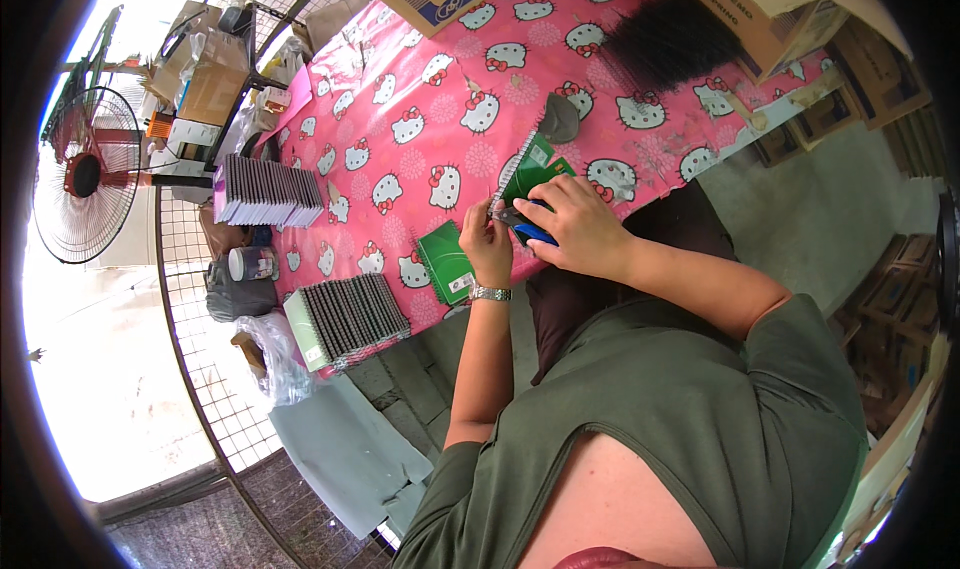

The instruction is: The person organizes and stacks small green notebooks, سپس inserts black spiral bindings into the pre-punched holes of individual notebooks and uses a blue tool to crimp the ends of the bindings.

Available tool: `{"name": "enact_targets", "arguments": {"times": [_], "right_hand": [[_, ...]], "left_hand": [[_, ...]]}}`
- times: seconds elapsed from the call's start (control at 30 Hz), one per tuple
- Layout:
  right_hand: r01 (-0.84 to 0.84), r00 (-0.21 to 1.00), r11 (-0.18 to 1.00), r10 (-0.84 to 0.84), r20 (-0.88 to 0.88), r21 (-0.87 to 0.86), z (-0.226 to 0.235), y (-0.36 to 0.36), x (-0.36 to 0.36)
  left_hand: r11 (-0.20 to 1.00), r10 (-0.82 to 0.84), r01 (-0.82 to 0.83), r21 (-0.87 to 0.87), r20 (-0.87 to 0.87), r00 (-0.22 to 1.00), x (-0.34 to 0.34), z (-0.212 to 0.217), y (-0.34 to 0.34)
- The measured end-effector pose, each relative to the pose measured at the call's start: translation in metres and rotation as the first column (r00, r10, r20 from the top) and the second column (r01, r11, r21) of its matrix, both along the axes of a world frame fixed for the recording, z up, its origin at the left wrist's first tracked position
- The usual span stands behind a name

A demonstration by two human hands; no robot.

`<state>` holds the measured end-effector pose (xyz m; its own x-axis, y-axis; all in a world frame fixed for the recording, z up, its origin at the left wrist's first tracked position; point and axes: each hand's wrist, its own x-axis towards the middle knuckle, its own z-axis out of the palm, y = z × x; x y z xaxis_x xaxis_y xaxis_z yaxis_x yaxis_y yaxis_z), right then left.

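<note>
A green spiral notebook [537,167] lies slanted at the table's near side, its wire coil along its left edge. At the lower end of that coil, my left hand [486,247] pinches the binding with thumb and fingers. My right hand [582,233] is wrapped round blue-and-black handled pliers [533,232], their dark jaws pointing at the same coil end; the exact bite is hidden by my fingers. Beside my left wrist, another green spiral notebook [446,261] rests on the table. A grey rounded piece [559,119] sits just past the first notebook's far end.
Pink patterned cloth [385,129] covers the table. A stack of spiral notebooks [350,314] stands at the near left corner, a purple-edged stack [268,191] farther left. Black wire coils [672,44] lie at far right beside an open carton [765,19]. A fan [88,176] stands left.
</note>
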<state>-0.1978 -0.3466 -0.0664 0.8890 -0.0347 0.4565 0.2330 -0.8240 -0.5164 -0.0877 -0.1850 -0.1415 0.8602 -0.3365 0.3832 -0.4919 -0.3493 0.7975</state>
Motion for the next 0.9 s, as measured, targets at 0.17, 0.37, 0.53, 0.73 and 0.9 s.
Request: {"name": "enact_targets", "arguments": {"times": [0.17,0.37,0.53,0.73,0.9], "right_hand": [[-0.037,0.979,0.992,0.059,-0.197,0.117,-0.002,0.000,0.005],[0.101,0.759,0.480,0.530,-0.379,0.872,-0.012,-0.014,0.009],[0.280,0.937,0.957,-0.255,-0.238,0.079,-0.051,-0.080,-0.017],[0.337,0.884,0.932,-0.361,-0.297,-0.130,-0.068,-0.160,0.023],[0.608,0.733,0.747,-0.658,-0.171,-0.271,-0.091,-0.210,0.090]], "left_hand": [[1.000,0.002,-0.001,-0.010,0.073,0.997,-0.002,0.003,-0.004],[0.988,0.074,-0.074,-0.136,0.000,0.997,-0.015,0.004,0.006],[0.774,0.183,-0.442,-0.453,-0.508,0.842,-0.027,0.022,0.067],[0.765,0.579,-0.525,0.373,-0.042,0.814,-0.033,-0.026,0.162],[0.861,0.295,-0.399,0.315,0.330,0.897,-0.024,0.011,0.069]]}}
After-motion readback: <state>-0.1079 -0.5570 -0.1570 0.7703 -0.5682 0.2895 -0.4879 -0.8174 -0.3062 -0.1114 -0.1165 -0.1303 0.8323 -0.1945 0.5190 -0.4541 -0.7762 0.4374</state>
